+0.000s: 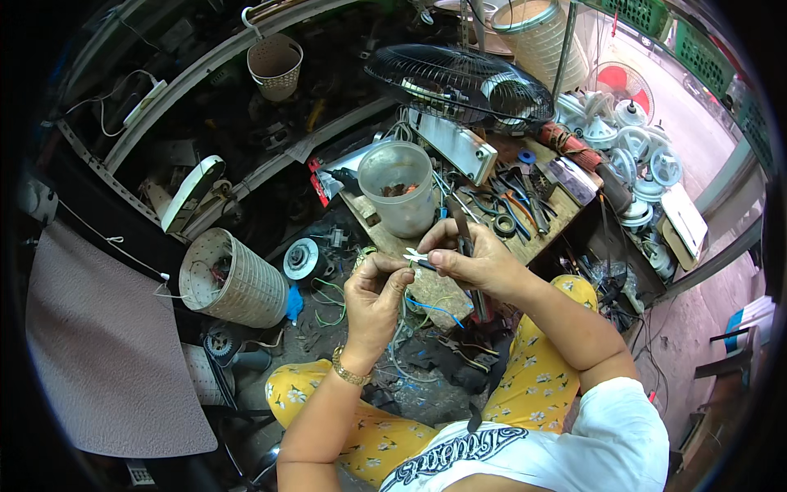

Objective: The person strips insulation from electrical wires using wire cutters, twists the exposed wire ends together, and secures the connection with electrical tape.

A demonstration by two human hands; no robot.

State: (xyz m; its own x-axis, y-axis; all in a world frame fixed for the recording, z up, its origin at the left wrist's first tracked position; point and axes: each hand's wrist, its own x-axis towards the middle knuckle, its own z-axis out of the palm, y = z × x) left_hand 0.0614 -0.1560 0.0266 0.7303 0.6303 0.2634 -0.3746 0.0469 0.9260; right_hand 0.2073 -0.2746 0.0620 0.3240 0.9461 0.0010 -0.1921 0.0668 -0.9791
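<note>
My left hand (375, 299) pinches a thin cable between thumb and forefinger in front of my lap. Below the fingers hang its pale strand (394, 344) and a blue wire (436, 308). Close by, my right hand (475, 261) is closed with thumb and forefinger on a small white forked piece (416, 257), whose kind I cannot make out. A long dark metal tool (461, 220) passes through that same hand; its lower part is partly hidden. The two hands' fingertips nearly meet at the white piece.
A translucent bucket (396, 176) stands on the low wooden bench (564, 220) beside pliers (518, 215) and a tape roll (504, 225). Behind it lies a black fan guard (459, 82). White fan parts (635, 156) pile up at right; a wicker basket (238, 279) sits at left.
</note>
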